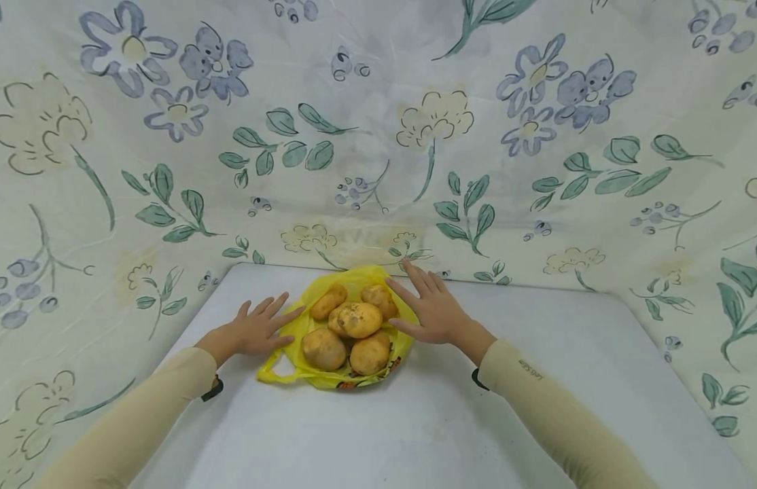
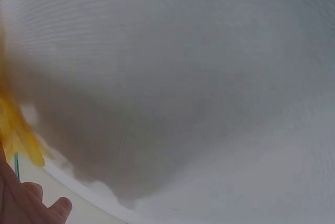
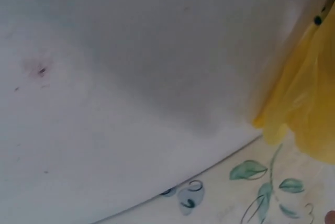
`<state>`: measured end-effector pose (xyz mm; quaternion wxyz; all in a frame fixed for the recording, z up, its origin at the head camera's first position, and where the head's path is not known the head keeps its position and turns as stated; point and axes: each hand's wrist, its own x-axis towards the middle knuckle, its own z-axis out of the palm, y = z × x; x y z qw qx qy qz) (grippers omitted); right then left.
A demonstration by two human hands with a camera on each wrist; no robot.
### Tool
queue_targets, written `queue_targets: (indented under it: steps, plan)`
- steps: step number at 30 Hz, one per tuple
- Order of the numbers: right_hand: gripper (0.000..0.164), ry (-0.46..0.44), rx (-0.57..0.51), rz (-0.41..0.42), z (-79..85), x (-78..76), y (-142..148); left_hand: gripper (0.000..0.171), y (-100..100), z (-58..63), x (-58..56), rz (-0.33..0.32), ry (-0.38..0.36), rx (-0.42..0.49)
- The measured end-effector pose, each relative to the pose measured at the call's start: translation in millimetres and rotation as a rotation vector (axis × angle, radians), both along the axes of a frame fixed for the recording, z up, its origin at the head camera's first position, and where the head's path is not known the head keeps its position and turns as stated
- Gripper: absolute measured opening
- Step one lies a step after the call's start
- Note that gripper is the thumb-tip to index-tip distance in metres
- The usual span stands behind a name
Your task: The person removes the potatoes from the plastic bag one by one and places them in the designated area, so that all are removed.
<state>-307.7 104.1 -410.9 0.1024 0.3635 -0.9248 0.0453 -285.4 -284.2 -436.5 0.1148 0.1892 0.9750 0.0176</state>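
Several potatoes (image 1: 360, 320) lie in an opened yellow plastic bag (image 1: 317, 285) on the white table. At the bag's left edge is my left hand (image 1: 253, 331), its fingers spread and straight, the tips at the plastic. My right hand (image 1: 436, 309) is on the opposite side, fingers also spread, with the thumb and forefinger at the bag's right rim. Neither hand grips anything. Part of the left hand (image 2: 31, 200) and a strip of yellow bag (image 2: 15, 130) show in the left wrist view. In the right wrist view the bag (image 3: 309, 93) fills the right edge.
The white tabletop (image 1: 378, 435) extends in front of the bag and to both sides. A floral cloth (image 1: 378, 156) hangs behind the table and along its sides. One bag handle loop (image 1: 271, 375) lies toward the front left.
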Motion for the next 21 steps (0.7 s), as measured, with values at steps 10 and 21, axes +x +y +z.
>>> queue_targets:
  steps: [10,21]
  plan:
    - [0.078,0.03,-0.025,0.102,-3.7,2.4,-20.4,0.069,6.6,-5.0,-3.1,0.04,-0.119,-0.029]
    - [0.076,0.06,-0.026,0.142,-6.3,6.5,-31.9,0.073,5.6,-4.7,-2.9,0.071,-0.167,-0.014]
